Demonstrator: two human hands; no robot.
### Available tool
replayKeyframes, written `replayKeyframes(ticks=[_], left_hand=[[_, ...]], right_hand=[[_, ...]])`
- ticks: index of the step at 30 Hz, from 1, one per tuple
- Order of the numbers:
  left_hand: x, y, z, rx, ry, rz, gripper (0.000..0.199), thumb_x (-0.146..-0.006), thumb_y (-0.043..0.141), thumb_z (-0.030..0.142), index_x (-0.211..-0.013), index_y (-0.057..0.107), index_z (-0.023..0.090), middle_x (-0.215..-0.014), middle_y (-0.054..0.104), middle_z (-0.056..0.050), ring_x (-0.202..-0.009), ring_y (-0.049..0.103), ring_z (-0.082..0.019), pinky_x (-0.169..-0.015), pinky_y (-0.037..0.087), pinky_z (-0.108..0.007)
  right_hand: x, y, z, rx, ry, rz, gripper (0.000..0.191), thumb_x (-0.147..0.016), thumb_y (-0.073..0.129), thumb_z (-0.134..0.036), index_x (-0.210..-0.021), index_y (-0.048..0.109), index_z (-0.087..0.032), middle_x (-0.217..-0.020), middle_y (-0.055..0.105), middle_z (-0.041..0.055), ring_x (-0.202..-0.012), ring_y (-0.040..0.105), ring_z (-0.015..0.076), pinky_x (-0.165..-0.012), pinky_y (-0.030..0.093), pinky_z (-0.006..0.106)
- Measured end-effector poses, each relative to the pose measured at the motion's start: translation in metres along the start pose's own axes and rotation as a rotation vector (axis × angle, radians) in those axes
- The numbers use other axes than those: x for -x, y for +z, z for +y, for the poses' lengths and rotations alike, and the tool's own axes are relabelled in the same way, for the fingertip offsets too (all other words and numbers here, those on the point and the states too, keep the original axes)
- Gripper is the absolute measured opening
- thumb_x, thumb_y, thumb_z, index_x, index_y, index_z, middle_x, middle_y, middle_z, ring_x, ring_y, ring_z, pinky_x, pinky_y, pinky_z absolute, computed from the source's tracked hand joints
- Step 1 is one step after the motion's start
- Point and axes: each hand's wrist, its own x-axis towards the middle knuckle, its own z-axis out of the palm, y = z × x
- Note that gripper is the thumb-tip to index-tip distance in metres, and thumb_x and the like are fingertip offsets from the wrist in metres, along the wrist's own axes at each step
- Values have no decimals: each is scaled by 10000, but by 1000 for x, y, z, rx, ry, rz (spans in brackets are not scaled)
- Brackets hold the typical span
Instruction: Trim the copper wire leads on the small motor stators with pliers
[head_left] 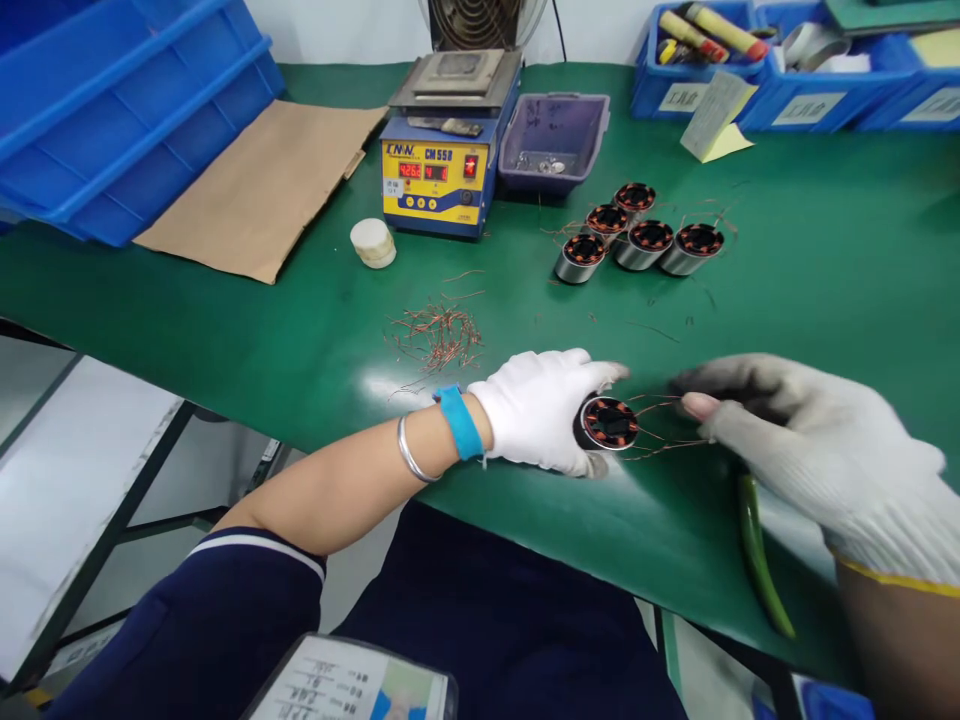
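A metal motor stator [609, 423] with copper windings lies near the front of the green table, its wound end turned up. Around its left side my left hand [544, 410], in a white glove, has its thumb and fingers wrapped. Thin copper wires [660, 448] run rightward from the stator to my right hand [802, 440], also gloved, with one bare fingertip showing. Its thumb and fingers are pinched at the wire ends. Under that hand lies a green-handled tool [761, 560], its upper end hidden. Several more stators [649, 243] stand farther back.
A yellow and blue CM 550 machine [435, 185] stands at the back beside a purple tray [555, 140]. Loose copper wire bits [439, 335] lie left of centre, near a white round block [373, 243]. Blue bins [135, 110] and cardboard [262, 180] occupy the left; labelled bins [810, 105], back right.
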Motion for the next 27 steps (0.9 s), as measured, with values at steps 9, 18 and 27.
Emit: replayKeyframes(ticks=[9, 18, 27], left_hand=[[0, 9, 4, 43, -21, 94, 492, -762, 774, 325, -1227, 666, 206, -1248, 703, -80, -1161, 672, -312, -1030, 532, -398], [0, 17, 10, 101, -52, 101, 1036, -740, 788, 324, -1619, 255, 200, -1277, 689, -99, -1159, 680, -340, -995, 551, -419], [11, 4, 6, -374, 129, 550, 1251, -613, 784, 742, -1595, 264, 167, -1717, 182, -143, -1584, 189, -379, -1279, 256, -496]], right_hand=[[17, 1, -18, 290, -803, 6, 269, -856, 663, -393, -1095, 663, -269, -1258, 695, 152, -1229, 630, 425, -930, 587, 625], [12, -3, -24, 387, -759, 192, 165, -895, 642, -388, -1012, 630, -273, -1082, 716, 165, -1119, 670, 445, -954, 538, 679], [15, 6, -25, 440, -880, 424, 290, -841, 768, -474, -926, 651, -223, -1120, 672, 191, -1076, 660, 419, -950, 522, 674]])
